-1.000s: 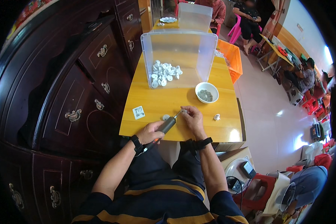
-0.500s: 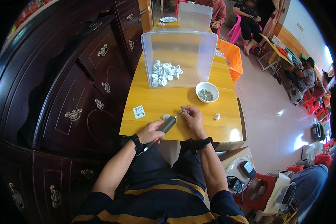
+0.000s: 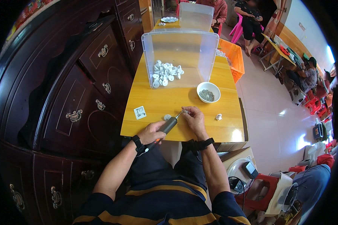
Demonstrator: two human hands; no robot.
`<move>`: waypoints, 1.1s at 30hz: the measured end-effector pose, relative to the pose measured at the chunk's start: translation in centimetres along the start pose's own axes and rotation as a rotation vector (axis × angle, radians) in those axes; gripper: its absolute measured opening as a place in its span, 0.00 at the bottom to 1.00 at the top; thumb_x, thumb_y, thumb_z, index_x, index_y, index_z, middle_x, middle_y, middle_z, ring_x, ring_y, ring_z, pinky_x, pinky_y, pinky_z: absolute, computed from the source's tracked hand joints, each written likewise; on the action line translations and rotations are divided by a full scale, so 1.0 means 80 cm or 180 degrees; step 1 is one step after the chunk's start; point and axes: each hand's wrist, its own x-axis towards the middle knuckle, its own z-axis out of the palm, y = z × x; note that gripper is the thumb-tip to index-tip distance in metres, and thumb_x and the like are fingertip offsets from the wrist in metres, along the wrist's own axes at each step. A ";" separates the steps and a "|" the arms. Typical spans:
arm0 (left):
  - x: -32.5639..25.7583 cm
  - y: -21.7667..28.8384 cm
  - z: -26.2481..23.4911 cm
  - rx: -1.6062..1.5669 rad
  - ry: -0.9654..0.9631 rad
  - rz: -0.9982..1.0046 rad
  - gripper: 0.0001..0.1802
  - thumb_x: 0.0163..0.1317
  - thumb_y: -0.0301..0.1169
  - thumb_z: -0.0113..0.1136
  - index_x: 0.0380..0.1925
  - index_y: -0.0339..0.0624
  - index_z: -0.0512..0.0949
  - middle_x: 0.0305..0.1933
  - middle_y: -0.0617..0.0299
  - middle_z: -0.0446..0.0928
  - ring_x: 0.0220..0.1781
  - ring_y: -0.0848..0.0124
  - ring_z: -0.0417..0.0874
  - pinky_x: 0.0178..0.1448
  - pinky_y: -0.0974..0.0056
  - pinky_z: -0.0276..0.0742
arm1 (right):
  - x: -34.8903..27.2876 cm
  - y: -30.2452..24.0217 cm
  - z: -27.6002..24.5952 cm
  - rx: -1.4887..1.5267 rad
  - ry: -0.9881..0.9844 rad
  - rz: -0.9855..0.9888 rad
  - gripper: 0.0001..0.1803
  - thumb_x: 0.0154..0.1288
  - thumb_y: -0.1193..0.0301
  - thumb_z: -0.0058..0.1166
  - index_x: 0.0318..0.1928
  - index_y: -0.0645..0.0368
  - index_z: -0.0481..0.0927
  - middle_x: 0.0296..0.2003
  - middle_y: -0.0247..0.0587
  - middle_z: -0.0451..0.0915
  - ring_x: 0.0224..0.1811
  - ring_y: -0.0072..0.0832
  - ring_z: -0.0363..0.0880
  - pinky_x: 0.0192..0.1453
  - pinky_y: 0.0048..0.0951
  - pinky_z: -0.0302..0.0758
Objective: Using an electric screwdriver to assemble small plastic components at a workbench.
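My left hand (image 3: 151, 133) is wrapped round a dark grey electric screwdriver (image 3: 169, 125), a cord at its rear end. The bit points up and right, to the fingertips of my right hand (image 3: 194, 118). Those fingers are pinched at the bit's tip, and what is between them is too small to name. Beside the screwdriver's front lies a round white plastic piece (image 3: 167, 117). Farther right on the table is a small white plastic part (image 3: 218, 117). A white bowl (image 3: 201, 98) of small metal screws (image 3: 206, 95) stands beyond my right hand.
A clear plastic bin (image 3: 184, 39) on its side holds many white plastic parts (image 3: 165, 73). At the left of the yellow table (image 3: 146, 78) lies a printed white card (image 3: 140, 112). Dark wooden drawers (image 3: 75, 86) flank the left; an orange crate (image 3: 234, 56) stands far right. Other people sit beyond.
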 end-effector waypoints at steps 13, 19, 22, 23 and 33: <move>-0.003 -0.003 -0.002 -0.0034 -0.0043 0.0009 0.34 0.55 0.31 0.58 0.65 0.35 0.69 0.31 0.62 0.76 0.26 0.75 0.78 0.33 0.69 0.77 | -0.002 0.004 0.004 0.0040 -0.0014 0.0069 0.12 0.58 0.76 0.65 0.44 0.58 0.87 0.30 0.36 0.78 0.28 0.21 0.74 0.36 0.23 0.75; 0.001 -0.003 0.000 -0.0114 -0.0109 -0.0100 0.34 0.57 0.28 0.57 0.67 0.36 0.67 0.32 0.63 0.75 0.26 0.76 0.77 0.33 0.71 0.76 | -0.005 -0.008 -0.004 -0.0339 -0.0050 0.0052 0.12 0.61 0.77 0.63 0.46 0.62 0.86 0.33 0.31 0.82 0.33 0.18 0.78 0.42 0.23 0.78; 0.002 -0.003 -0.003 -0.0293 -0.0274 0.0145 0.34 0.59 0.28 0.57 0.67 0.34 0.65 0.33 0.60 0.77 0.29 0.75 0.79 0.35 0.70 0.79 | 0.003 0.008 0.010 -0.0033 0.0014 0.0058 0.10 0.61 0.79 0.60 0.44 0.63 0.84 0.34 0.36 0.84 0.38 0.22 0.83 0.43 0.26 0.80; 0.001 -0.005 -0.008 -0.0265 -0.0305 0.0104 0.34 0.59 0.29 0.58 0.67 0.33 0.64 0.34 0.59 0.77 0.30 0.75 0.79 0.35 0.70 0.79 | 0.002 0.007 0.017 0.0115 0.0012 0.0121 0.10 0.61 0.80 0.59 0.44 0.64 0.82 0.35 0.38 0.84 0.39 0.23 0.83 0.44 0.26 0.80; 0.002 0.004 -0.003 -0.0007 -0.0240 0.0052 0.36 0.57 0.31 0.58 0.66 0.32 0.65 0.33 0.60 0.75 0.31 0.75 0.78 0.35 0.69 0.79 | -0.006 -0.007 0.010 0.0323 0.0816 -0.0359 0.14 0.58 0.77 0.61 0.46 0.55 0.86 0.36 0.47 0.82 0.36 0.38 0.83 0.43 0.33 0.80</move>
